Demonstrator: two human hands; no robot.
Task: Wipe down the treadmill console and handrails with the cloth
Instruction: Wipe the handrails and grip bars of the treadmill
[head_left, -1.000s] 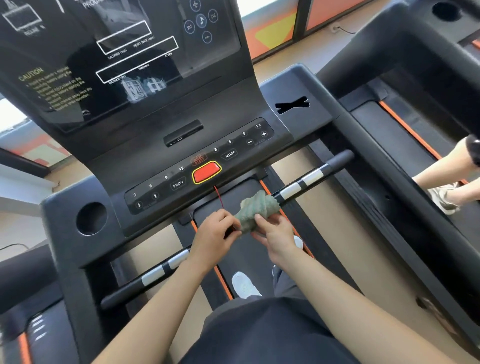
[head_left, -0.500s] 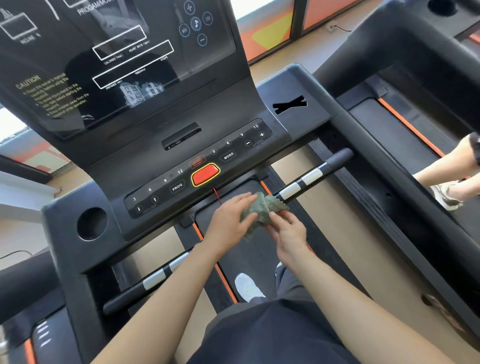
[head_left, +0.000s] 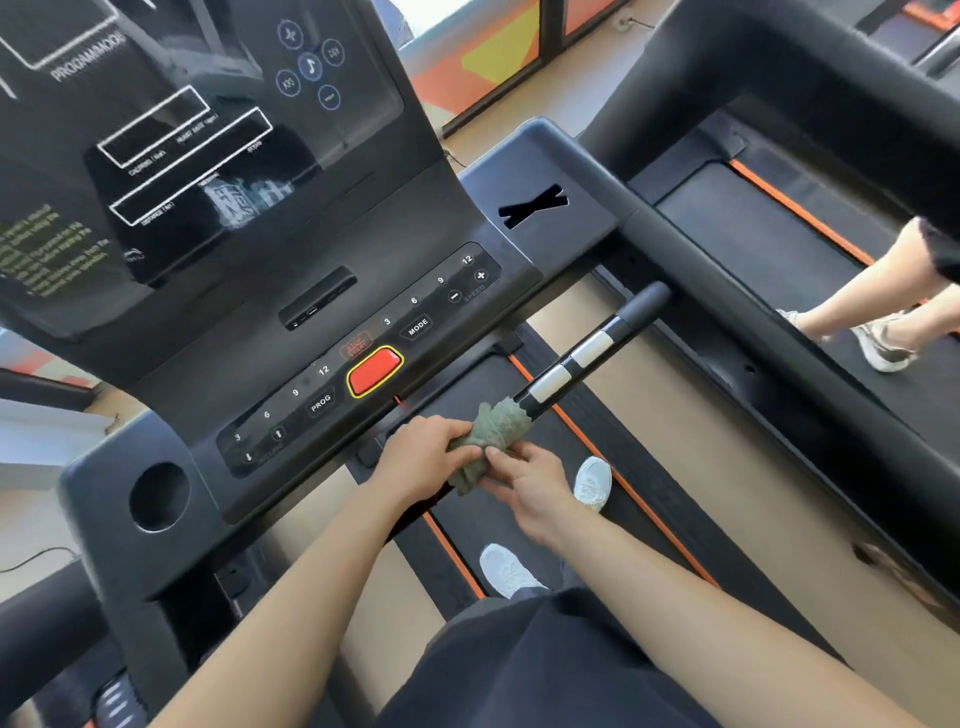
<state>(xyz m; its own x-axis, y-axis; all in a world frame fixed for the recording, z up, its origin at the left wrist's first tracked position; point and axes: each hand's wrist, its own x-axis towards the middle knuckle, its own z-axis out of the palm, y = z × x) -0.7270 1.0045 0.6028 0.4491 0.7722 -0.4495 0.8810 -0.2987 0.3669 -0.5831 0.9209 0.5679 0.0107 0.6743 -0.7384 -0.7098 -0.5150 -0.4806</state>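
The left hand (head_left: 426, 460) curls its fingers round the near-left end of the green cloth (head_left: 491, 434), and the right hand (head_left: 530, 486) pinches the cloth's lower fold between thumb and fingertips, so both hands hold it and neither is spread wide. The cloth is bunched and wrapped over the black handrail (head_left: 582, 358), just inward of the rail's two silver bands, and lies just below the front edge of the console (head_left: 291, 249), slightly right of the red button (head_left: 375, 371). A round cup holder (head_left: 158, 496) sits in the console's left wing near its front corner. Under the hands runs the dark belt (head_left: 524, 540) with orange side stripes, and two white shoes (head_left: 592, 483) stand on it. To the right, well apart, another person's bare legs (head_left: 862, 306) stand on the neighbouring treadmill (head_left: 769, 244).
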